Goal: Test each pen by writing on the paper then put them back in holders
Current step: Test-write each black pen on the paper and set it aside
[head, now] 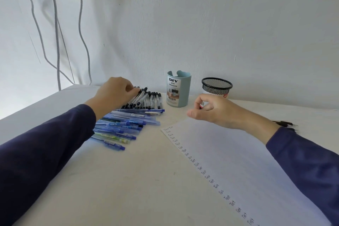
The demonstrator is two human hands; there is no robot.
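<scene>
A row of white pens with black caps (148,100) lies at the back of the table, with a pile of blue pens (126,124) in front of it. My left hand (114,93) reaches over the row and its fingertips pinch one black-capped pen at the left end. My right hand (214,110) hovers above the top of the paper (247,161) with loosely curled fingers and holds nothing. The paper carries a column of written "Test" words down its left edge. A light blue holder (178,89) and a black mesh holder (217,86) stand by the wall.
Two black pens (285,124) lie at the right behind my right forearm. Charger cables (56,42) hang down the wall at the left. The table edge (36,105) runs diagonally at the left.
</scene>
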